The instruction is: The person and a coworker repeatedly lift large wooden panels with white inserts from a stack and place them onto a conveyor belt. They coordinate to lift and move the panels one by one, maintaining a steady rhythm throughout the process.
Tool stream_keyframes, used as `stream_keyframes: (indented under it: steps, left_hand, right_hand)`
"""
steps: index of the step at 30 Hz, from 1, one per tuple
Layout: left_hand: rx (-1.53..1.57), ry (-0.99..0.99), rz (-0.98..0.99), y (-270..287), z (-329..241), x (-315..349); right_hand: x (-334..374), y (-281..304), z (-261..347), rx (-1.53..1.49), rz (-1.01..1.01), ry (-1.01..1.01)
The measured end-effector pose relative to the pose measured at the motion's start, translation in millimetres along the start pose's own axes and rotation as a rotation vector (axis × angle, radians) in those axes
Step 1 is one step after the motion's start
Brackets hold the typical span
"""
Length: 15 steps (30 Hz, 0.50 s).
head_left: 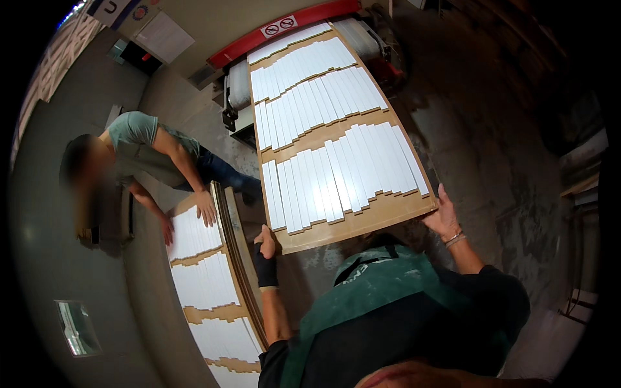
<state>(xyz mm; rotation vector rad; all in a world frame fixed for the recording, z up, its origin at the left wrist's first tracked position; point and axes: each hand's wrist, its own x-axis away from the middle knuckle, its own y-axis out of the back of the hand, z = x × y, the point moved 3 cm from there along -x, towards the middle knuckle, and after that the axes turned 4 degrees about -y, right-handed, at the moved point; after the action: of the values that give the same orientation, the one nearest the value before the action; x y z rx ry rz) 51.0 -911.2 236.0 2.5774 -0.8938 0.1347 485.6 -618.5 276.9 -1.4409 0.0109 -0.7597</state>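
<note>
A long brown board stretches away from me, bearing rows of white strips with uneven ends. My left hand, wrapped in black at the wrist, grips its near left corner with the thumb up. At the near right corner my right hand is closed on the edge, thumb raised; a bracelet circles that wrist. The fingers under the board are hidden. The board's far end lies at a machine with a red crossbar.
To my left, a co-worker bends with both hands on a stack of similar boards topped with white strips. Machine rollers flank the far end. A grey wall stands at left, racks at right.
</note>
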Motion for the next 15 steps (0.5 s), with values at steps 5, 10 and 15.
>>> stream_keyframes:
  steps: [5,10,15]
  left_hand:
    - [-0.021,-0.054,0.018,0,-28,-3]
    - [0.127,-0.132,0.075,-18,-54,-6]
    - [0.022,-0.049,0.039,-27,-51,-17]
  right_hand:
    - [-2,-18,-66,-0.103,0.005,0.04]
    - [-29,-52,-80,0.056,0.102,-0.169]
    - [-41,-51,-68,-0.019,0.006,-0.216]
